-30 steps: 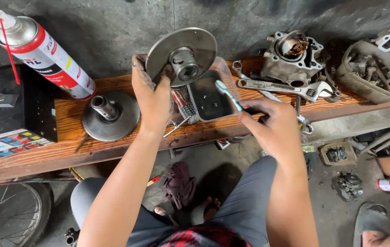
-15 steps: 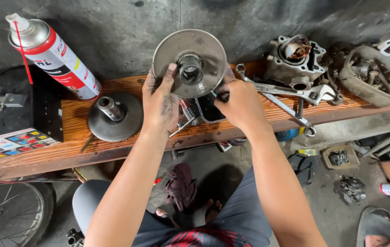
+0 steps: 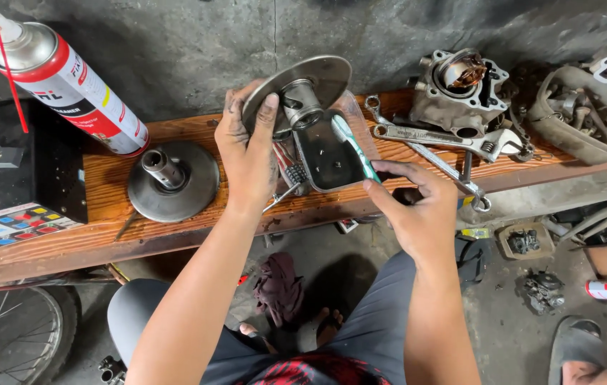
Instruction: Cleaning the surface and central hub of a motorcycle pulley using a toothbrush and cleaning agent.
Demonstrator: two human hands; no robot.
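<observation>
My left hand (image 3: 248,151) grips a round grey metal pulley disc (image 3: 302,91) with a short centre hub, held tilted above the wooden bench (image 3: 90,228). My right hand (image 3: 414,207) holds a toothbrush (image 3: 352,146) with a green and white handle, its head pointing up toward the disc's hub. Under both lies a small dark plastic tray (image 3: 328,153). A second pulley half (image 3: 172,178) with an upright shaft rests on the bench, left of my left hand.
A red and white spray can (image 3: 68,82) lies at the bench's left. Wrenches (image 3: 453,139), an engine cylinder (image 3: 460,89) and a tub of parts (image 3: 585,110) sit to the right. A spoked wheel (image 3: 11,335), a rag (image 3: 278,285) and small parts lie on the floor.
My right hand has drawn back from the disc toward me with the toothbrush in it. The left hand has turned the disc so that its hub faces right and down.
</observation>
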